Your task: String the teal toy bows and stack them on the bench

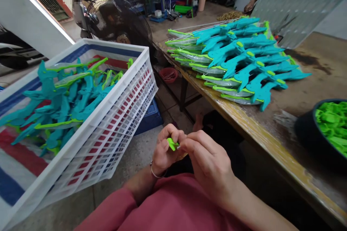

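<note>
Far left: white slatted plastic crate [114, 122], tilted, loaded with teal-and-green plastic toy pieces [62, 101]. Mid-frame, over the lap: small lime-green plastic clip [171, 143] pinched by left hand [166, 149], long axis pointing up-left; right hand [208, 158] touching, fingertips closed on it. Right, on worktop [306, 90]: dark round bowl [309, 133] of green plastic bits [333, 122].

sleeves: dusty-pink, long, pushed up | left hand [166, 151]: thin silver bangle at wrist | right hand [208, 160]: bare

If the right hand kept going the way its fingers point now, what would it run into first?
The right hand points left, its fingertips already at the small green piece pinched in the left hand. It would likely meet that piece and the left fingers first.
</note>
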Available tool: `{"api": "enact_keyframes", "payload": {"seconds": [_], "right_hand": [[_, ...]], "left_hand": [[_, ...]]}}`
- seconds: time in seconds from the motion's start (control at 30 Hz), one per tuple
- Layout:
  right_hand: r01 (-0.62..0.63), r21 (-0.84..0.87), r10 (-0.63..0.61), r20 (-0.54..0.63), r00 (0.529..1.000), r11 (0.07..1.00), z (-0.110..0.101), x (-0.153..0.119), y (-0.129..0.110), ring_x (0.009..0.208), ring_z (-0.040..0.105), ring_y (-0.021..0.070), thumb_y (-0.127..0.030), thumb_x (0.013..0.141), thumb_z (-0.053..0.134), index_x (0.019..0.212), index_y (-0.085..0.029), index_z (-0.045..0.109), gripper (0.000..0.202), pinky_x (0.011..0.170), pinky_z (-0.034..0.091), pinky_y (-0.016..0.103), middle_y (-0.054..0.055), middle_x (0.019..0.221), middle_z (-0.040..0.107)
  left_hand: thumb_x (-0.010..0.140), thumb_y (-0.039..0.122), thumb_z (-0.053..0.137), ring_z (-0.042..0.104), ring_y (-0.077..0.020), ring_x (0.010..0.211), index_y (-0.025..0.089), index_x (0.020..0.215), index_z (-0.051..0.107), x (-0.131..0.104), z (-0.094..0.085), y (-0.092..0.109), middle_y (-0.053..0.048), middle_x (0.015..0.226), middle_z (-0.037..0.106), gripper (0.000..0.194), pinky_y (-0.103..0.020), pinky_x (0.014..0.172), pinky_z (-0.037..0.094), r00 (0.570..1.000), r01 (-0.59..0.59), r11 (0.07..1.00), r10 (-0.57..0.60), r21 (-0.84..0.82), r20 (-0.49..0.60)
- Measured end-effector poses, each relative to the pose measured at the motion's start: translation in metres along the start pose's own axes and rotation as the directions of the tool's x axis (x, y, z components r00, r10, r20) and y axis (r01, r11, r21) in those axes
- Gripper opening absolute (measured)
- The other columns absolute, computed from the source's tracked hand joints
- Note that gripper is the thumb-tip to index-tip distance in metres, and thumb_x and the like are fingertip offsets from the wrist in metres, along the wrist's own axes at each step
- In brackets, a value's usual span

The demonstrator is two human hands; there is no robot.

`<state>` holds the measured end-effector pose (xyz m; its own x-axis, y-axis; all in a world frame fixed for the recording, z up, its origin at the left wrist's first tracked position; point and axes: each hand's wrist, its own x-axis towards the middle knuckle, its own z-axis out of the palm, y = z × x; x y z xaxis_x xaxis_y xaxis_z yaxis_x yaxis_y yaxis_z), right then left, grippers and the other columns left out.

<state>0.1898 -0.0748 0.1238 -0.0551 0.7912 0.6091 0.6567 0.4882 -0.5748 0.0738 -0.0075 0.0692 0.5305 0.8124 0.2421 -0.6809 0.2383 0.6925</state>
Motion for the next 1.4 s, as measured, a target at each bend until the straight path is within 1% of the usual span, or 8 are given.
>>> {"api": "enact_keyframes", "payload": {"seconds": [0.33, 0.57, 0.8, 0.9, 1.03, 1.13, 1.23, 1.4], "right_hand": [[0.010, 0.006, -0.010, 0.017, 1.000, 1.000, 0.004, -0.003, 0.005, 0.081, 0.057, 0.0162, -0.004, 0.102, 0.049, 0.105, -0.012, 0.063, 0.016, 0.066, 0.051, 0.027, 0.009, 0.094, 0.063], [0.071, -0.024, -0.069, 0.062, 0.996, 0.997, 0.001, 0.002, 0.003, 0.079, 0.055, 0.0156, -0.004, 0.102, 0.047, 0.102, -0.009, 0.063, 0.017, 0.066, 0.049, 0.028, 0.008, 0.092, 0.061], [0.083, 0.009, -0.083, 0.234, 0.969, 0.996, -0.019, 0.006, 0.014, 0.079, 0.055, 0.0136, -0.011, 0.104, 0.052, 0.111, -0.014, 0.060, 0.011, 0.066, 0.048, 0.026, 0.004, 0.092, 0.060], [0.129, -0.015, -0.120, 0.266, 0.956, 0.992, -0.024, 0.010, 0.018, 0.074, 0.053, 0.0129, -0.008, 0.102, 0.052, 0.104, -0.015, 0.057, 0.009, 0.063, 0.046, 0.025, 0.002, 0.087, 0.058], [0.224, -0.138, -0.183, 0.261, 0.948, 0.965, -0.026, 0.017, 0.018, 0.071, 0.053, 0.0137, -0.010, 0.104, 0.045, 0.098, -0.014, 0.057, 0.015, 0.059, 0.048, 0.025, 0.006, 0.088, 0.061], [0.323, -0.293, -0.253, 0.253, 0.934, 0.900, -0.023, 0.015, 0.021, 0.076, 0.057, 0.0177, -0.011, 0.105, 0.041, 0.107, -0.011, 0.061, 0.020, 0.062, 0.053, 0.028, 0.011, 0.091, 0.065], [0.401, -0.392, -0.348, 0.202, 0.915, 0.828, -0.013, 0.008, 0.033, 0.084, 0.061, 0.0234, -0.006, 0.099, 0.049, 0.117, -0.005, 0.060, 0.022, 0.067, 0.059, 0.033, 0.015, 0.092, 0.066], [0.351, -0.395, -0.368, 0.034, 0.929, 0.849, -0.007, 0.003, 0.045, 0.092, 0.066, 0.0245, -0.006, 0.096, 0.053, 0.112, -0.015, 0.060, 0.020, 0.075, 0.063, 0.038, 0.011, 0.097, 0.067]], "left_hand": [[0.088, 0.050, 0.065, 0.032, -0.0109, 0.055, 0.021, 0.075, 0.045, 0.002, 0.005, -0.001, 0.003, 0.065, 0.038, 0.037, -0.020, 0.051, 0.031, 0.999, 0.039, 0.998, -0.038, -0.043, 0.022], [0.089, 0.055, 0.061, 0.033, -0.0126, 0.059, 0.021, 0.078, 0.046, -0.002, 0.001, -0.005, 0.002, 0.067, 0.038, 0.039, -0.024, 0.055, 0.033, 0.999, 0.050, 0.998, -0.050, 0.025, -0.005], [0.095, 0.054, 0.057, 0.034, -0.0128, 0.061, 0.020, 0.084, 0.049, 0.001, 0.001, -0.002, 0.002, 0.070, 0.040, 0.036, -0.024, 0.058, 0.034, 0.995, 0.054, 0.997, -0.059, 0.062, 0.082], [0.095, 0.057, 0.059, 0.034, -0.0122, 0.060, 0.020, 0.086, 0.051, 0.005, 0.002, 0.001, 0.002, 0.071, 0.042, 0.039, -0.024, 0.057, 0.034, 0.991, 0.079, 0.993, -0.088, 0.088, 0.098], [0.097, 0.058, 0.056, 0.041, -0.0134, 0.066, 0.019, 0.094, 0.055, 0.007, 0.000, -0.001, 0.000, 0.078, 0.047, 0.038, -0.024, 0.061, 0.039, 0.988, 0.105, 0.987, -0.116, 0.119, 0.098], [0.100, 0.063, 0.047, 0.048, -0.0162, 0.078, 0.019, 0.102, 0.058, 0.004, -0.002, -0.005, -0.003, 0.090, 0.051, 0.044, -0.027, 0.074, 0.045, 0.990, 0.136, 0.972, -0.143, 0.192, 0.022], [0.100, 0.068, 0.042, 0.050, -0.0179, 0.084, 0.021, 0.113, 0.057, 0.002, 0.000, -0.004, -0.004, 0.095, 0.053, 0.051, -0.029, 0.080, 0.046, 0.986, 0.164, 0.943, -0.162, 0.290, -0.029], [0.103, 0.056, 0.048, 0.052, -0.0141, 0.075, 0.022, 0.115, 0.056, 0.009, 0.008, -0.001, -0.001, 0.087, 0.056, 0.037, -0.026, 0.070, 0.046, 0.984, 0.176, 0.881, -0.166, 0.440, -0.062]]}}
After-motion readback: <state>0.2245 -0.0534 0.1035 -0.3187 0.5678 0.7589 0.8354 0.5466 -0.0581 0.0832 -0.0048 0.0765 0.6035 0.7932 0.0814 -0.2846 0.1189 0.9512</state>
